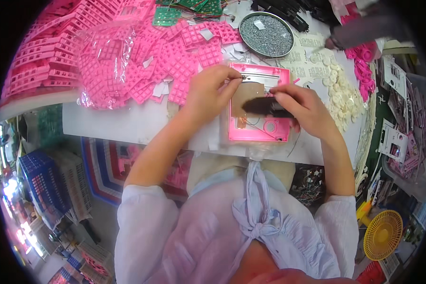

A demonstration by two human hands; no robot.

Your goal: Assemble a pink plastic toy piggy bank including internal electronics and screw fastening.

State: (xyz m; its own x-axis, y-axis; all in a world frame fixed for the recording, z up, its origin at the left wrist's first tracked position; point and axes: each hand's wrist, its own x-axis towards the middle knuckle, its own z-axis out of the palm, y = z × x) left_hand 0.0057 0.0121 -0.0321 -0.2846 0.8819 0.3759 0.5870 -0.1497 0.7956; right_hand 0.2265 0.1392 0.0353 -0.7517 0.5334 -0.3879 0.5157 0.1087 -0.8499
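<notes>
A pink plastic case (pixel 283 135) lies open on the white work surface. Inside it are a silver metal strip (pixel 265 78), a brown board (pixel 255 90), thin wires and a round pink ring (pixel 270 126). At the case's upper left, my left hand (pixel 213 90) has thumb and forefinger closed at the strip's end; anything between them is too small to name. My right hand (pixel 305 106) reaches over the right side, its fingertips pinched near the strip. A dark, soft-edged, blurred thing (pixel 265 108) lies below those fingers, covering part of the board; its kind is unclear.
Pink keypad pieces (pixel 180 66) and stacked pink frames (pixel 42 66) fill the left. Beyond the case stand a round tray of small metal screws (pixel 266 35) and green circuit boards (pixel 168 16). Cream round parts (pixel 341 92) lie right, under a blurred dark tool (pixel 364 33).
</notes>
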